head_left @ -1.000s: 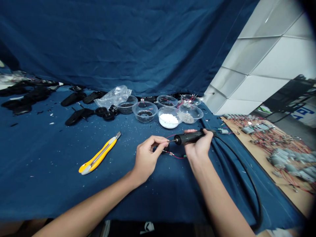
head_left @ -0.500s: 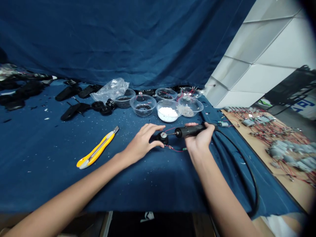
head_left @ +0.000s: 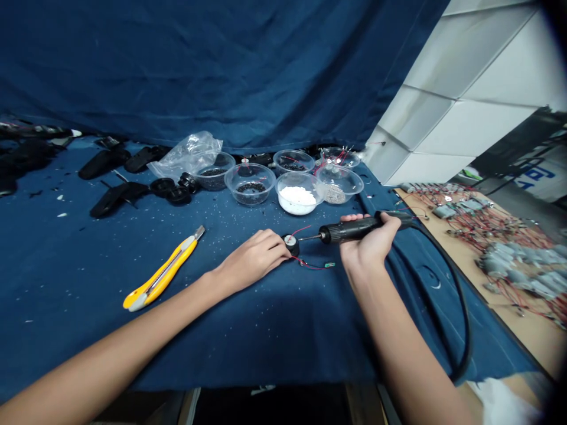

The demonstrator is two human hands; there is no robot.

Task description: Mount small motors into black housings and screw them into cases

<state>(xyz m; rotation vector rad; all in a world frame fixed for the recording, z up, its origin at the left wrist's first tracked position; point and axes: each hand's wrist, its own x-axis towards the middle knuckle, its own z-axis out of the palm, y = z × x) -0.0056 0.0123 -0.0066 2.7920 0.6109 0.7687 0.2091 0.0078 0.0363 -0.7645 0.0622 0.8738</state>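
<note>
holding a black electric screwdriver (head_left: 348, 230), the right hand (head_left: 368, 245) points its thin tip (head_left: 312, 237) at a small round black part (head_left: 291, 242). the left hand (head_left: 254, 258) holds that part on the blue surface (head_left: 212, 342), near a clear bowl of white pieces (head_left: 299, 179).

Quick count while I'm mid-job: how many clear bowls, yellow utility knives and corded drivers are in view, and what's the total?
Clear bowls: 6
Yellow utility knife: 1
Corded driver, in the right hand: 1
Total: 8
</note>
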